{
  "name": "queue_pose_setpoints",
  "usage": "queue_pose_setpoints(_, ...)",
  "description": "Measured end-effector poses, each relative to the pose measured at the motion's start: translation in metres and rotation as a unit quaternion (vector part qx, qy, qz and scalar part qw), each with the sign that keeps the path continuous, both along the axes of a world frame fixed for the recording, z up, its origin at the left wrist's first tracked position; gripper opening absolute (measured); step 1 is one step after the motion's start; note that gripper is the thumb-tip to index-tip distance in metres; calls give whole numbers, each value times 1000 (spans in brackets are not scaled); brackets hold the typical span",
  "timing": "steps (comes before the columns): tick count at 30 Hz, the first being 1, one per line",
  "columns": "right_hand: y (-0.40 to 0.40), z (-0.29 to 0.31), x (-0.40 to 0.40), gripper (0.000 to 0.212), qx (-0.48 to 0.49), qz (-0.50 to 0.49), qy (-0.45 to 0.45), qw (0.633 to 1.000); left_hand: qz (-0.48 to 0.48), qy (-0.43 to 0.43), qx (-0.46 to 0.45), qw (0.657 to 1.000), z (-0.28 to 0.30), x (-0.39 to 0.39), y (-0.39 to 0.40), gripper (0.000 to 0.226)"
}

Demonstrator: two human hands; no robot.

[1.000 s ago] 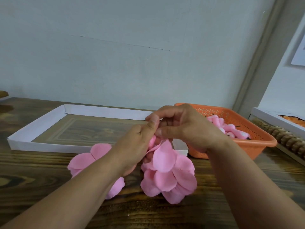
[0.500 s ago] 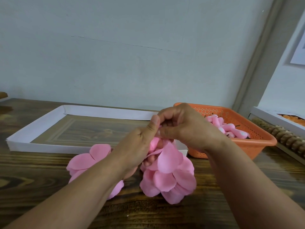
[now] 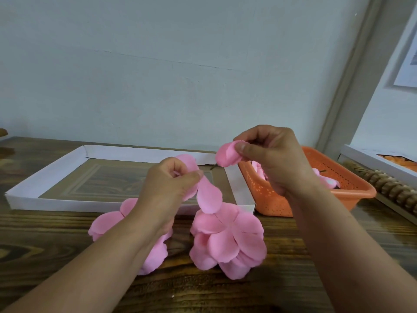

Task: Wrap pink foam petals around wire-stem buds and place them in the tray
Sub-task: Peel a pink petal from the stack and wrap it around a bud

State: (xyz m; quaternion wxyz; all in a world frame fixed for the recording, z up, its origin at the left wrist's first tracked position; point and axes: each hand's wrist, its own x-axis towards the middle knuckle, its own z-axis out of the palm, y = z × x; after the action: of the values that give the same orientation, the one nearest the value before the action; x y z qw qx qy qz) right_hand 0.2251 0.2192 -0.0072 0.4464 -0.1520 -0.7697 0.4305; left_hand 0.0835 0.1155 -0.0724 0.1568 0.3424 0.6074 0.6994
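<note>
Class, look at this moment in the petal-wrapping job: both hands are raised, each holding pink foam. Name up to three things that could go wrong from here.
1. The right hand pinches the wrapped bud only at its fingertips; the petal might unroll if the pinch loosens.
2. The left hand holds loose petals dangling over the petal pile; one could slip off.
3. The white tray lies behind both hands, so a forearm may drag the pile while reaching across it.

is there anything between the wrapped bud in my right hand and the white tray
Nothing visible. The right hand holds the wrapped bud above the white tray's far right corner; the left hand, holding loose petals, sits lower left.
</note>
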Motion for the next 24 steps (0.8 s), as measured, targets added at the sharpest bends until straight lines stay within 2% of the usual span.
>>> queue_pose_setpoints(2, -2, -3, -4, 7, -2, 9, -5, 1000, -13, -45, -3, 999, 2, 0, 0, 27)
queue_pose_setpoints(6, -7, -6, -8, 18, -9, 28, 0, 1000, -67, -176, -9, 982, 8, 4, -2, 59)
queue_pose_setpoints(7, -8, -6, -8, 21, -4, 26, 0, 1000, -78, -215, -5, 973, 9, 5, -2, 56)
queue_pose_setpoints(10, -11, -6, -10, 25, 27, 2, -15, 1000, -155, -300, 10, 941, 13, 9, -5, 12)
queue_pose_setpoints(13, -16, -5, -12, 25, 46, -6, -23, 999, -197, -365, 32, 909, 15, 10, -6, 11)
queue_pose_setpoints(15, -19, -6, -13, 26, 54, -10, -22, 998, -182, -360, 26, 915, 15, 9, -7, 12)
queue_pose_setpoints(17, -21, -7, -13, 27, 58, -12, -19, 998, -145, -301, 12, 943, 14, 10, -6, 18)
queue_pose_setpoints(19, -22, -8, -13, 27, 64, -20, -20, 998, -49, -152, -25, 987, 12, 8, -4, 28)
queue_pose_setpoints(20, -22, -8, -13, 28, 66, -23, -20, 997, -5, -81, -38, 996, 11, 7, -3, 39)
queue_pose_setpoints(21, -22, -8, -13, 28, 68, -23, -18, 997, 21, -48, -46, 998, 11, 5, -3, 51)
queue_pose_setpoints(22, -22, -8, -13, 27, 69, -23, -16, 997, 29, -50, -49, 997, 12, 5, -3, 57)
queue_pose_setpoints(24, -22, -9, -14, 25, 70, -26, -13, 997, 5, -127, -44, 991, 13, 5, -3, 53)
